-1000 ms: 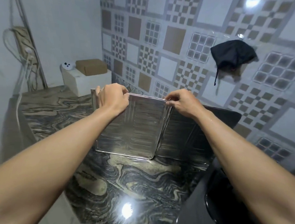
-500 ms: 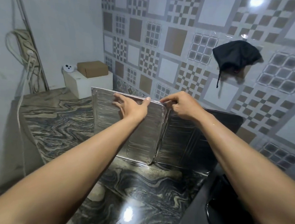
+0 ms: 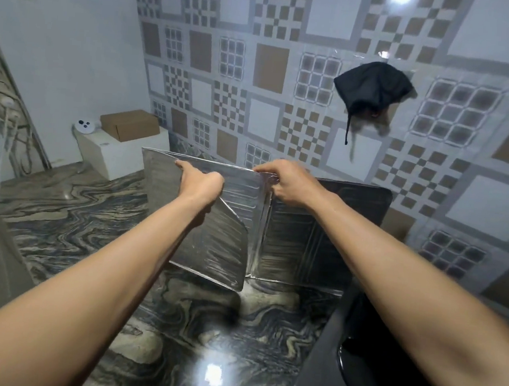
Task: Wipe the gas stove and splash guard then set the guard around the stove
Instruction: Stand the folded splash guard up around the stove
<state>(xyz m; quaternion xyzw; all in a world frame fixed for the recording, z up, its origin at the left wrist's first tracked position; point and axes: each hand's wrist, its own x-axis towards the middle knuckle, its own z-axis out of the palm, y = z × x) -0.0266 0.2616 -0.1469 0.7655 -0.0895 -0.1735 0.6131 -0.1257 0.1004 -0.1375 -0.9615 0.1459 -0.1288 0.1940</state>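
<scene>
Step in hand, judged: unfolding the silver foil folding splash guard (image 3: 212,244), which stands on the dark marbled counter (image 3: 62,217) by the tiled wall. Left hand (image 3: 200,184) fingers pinch the left panel's top edge; right hand (image 3: 290,183) fingers grip the top at the hinge. Both arms extended forward. Next: swing the panel wider, keeping the base steady; black gas stove (image 3: 340,367) at lower right

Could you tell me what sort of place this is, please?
Most likely a home kitchen: a marble-patterned counter, a patterned tiled wall behind it, and a foil splash guard standing on the counter beside a black stove.
</scene>
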